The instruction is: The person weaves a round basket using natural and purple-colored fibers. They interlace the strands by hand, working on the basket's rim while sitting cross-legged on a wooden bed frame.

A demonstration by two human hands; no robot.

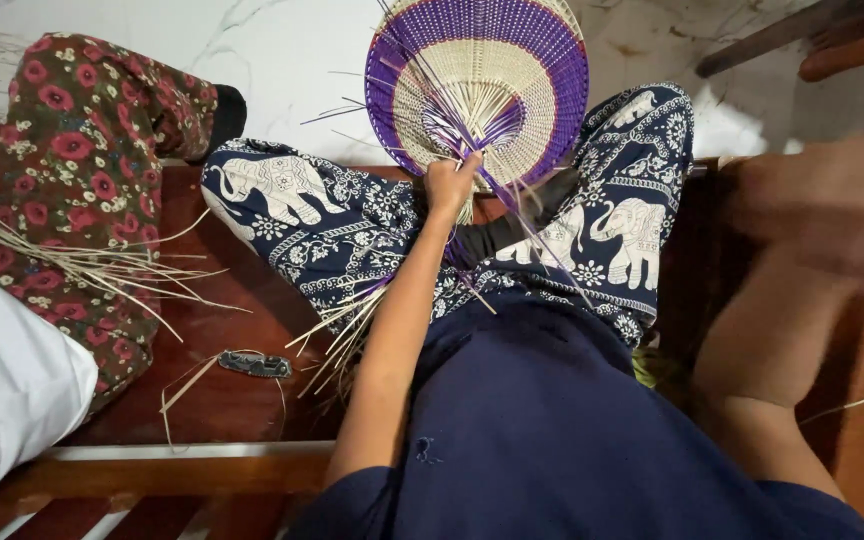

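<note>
On the left end of the wooden bench (pixel 222 400) we've got a co-worker's floral-trousered leg (pixel 72 150) with loose pale strips (pixel 82 262) lying over it, plus a small dark tool (pixel 254 365) near the front edge. Moving right, our left hand (pixel 449 183) is closed on the gathered strands at the base of the woven fan (pixel 482 85), which stands over our lap between our knees in elephant-print trousers (pixel 312 215). The fan's round face looks mostly done: tight cream centre, purple bands outside. What's left, we'd guess, is the loose purple strands (pixel 452 125) sticking out near the base and left edge. Its long axis runs away from us, base toward our body. Our right forearm (pixel 802 260) is blurred at the right edge; the hand's hidden, so we can't tell about those fingers.
</note>
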